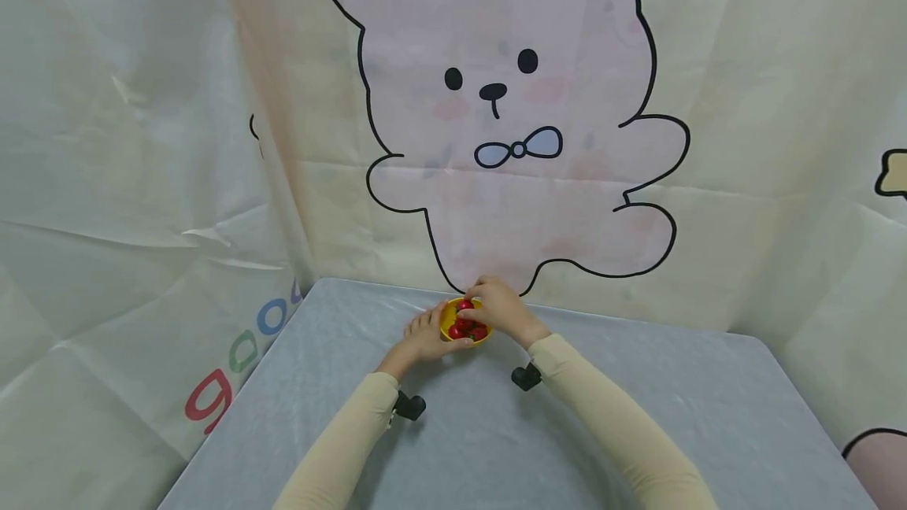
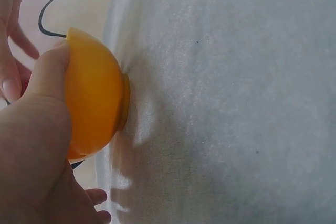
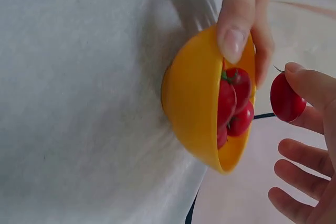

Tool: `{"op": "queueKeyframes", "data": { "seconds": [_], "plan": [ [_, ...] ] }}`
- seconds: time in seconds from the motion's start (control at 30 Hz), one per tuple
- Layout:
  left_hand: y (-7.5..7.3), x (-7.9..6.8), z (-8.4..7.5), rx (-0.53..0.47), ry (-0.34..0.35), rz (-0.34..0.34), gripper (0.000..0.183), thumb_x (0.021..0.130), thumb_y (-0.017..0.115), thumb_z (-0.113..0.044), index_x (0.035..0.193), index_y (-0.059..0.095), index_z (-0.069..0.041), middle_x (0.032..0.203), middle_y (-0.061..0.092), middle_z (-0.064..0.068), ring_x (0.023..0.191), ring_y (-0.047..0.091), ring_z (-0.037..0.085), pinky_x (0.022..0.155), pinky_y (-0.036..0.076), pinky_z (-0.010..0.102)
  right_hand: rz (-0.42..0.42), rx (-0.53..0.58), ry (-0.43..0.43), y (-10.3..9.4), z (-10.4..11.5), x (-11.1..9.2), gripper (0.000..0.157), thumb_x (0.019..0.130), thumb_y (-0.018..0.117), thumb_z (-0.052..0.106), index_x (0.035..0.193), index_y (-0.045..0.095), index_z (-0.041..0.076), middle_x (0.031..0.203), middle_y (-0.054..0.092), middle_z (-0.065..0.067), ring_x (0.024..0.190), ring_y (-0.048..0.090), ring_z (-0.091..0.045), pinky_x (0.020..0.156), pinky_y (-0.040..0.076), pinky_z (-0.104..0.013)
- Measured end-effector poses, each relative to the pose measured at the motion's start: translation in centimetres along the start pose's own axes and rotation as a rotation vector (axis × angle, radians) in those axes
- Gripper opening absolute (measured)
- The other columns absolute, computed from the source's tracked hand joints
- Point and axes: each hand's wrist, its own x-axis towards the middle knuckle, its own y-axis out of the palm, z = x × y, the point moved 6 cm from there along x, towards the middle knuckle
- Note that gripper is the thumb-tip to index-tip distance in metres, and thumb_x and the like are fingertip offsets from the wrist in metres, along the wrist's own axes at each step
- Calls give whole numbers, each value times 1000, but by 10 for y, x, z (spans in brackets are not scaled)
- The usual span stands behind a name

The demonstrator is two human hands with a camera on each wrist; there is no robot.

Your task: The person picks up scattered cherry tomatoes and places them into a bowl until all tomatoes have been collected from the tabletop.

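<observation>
A yellow bowl point(image 3: 191, 98) stands on the cloth-covered table, near its far edge. Several red cherry tomatoes point(image 3: 227, 103) with green stems lie inside. My left hand point(image 1: 427, 337) grips the bowl from the left, thumb over the near rim and fingers round the other side. Just above the bowl's opening, my right hand point(image 1: 501, 308) pinches one cherry tomato point(image 3: 286, 98) between thumb and index finger. Its other fingers are spread, loosely bent, in the right wrist view. From the left wrist camera, the bowl's outer wall hides most of the contents.
A pale grey cloth covers the table point(image 1: 638, 408). Behind it hangs a cream curtain point(image 1: 765, 140) with a large pink cartoon animal, close to the table's far edge. Another curtain point(image 1: 142, 179) with coloured letters runs along the left side. Dark wrist devices point(image 1: 409, 406) sit at both sleeves.
</observation>
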Motion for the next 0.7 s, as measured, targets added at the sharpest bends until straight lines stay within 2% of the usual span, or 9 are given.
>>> {"op": "queueKeyframes", "data": {
  "seconds": [0.47, 0.7],
  "plan": [
    [-1, -3, -1, 8, 41, 6, 110, 84, 56, -75, 160, 6, -14, 165, 16, 20, 153, 12, 45, 120, 16, 64, 31, -33, -9, 16, 2, 16, 32, 87, 75, 40, 107, 77, 15, 107, 69, -4, 100, 60, -20, 92, 56, -38],
    [0, -1, 3, -5, 56, -5, 108, 83, 56, -75, 158, 14, -10, 165, 17, 20, 153, 11, 44, 120, 16, 64, 59, -2, -24, 21, 2, 18, 32, 88, 74, 37, 110, 76, 15, 111, 67, -3, 101, 59, -19, 94, 56, -37]
  ]
}}
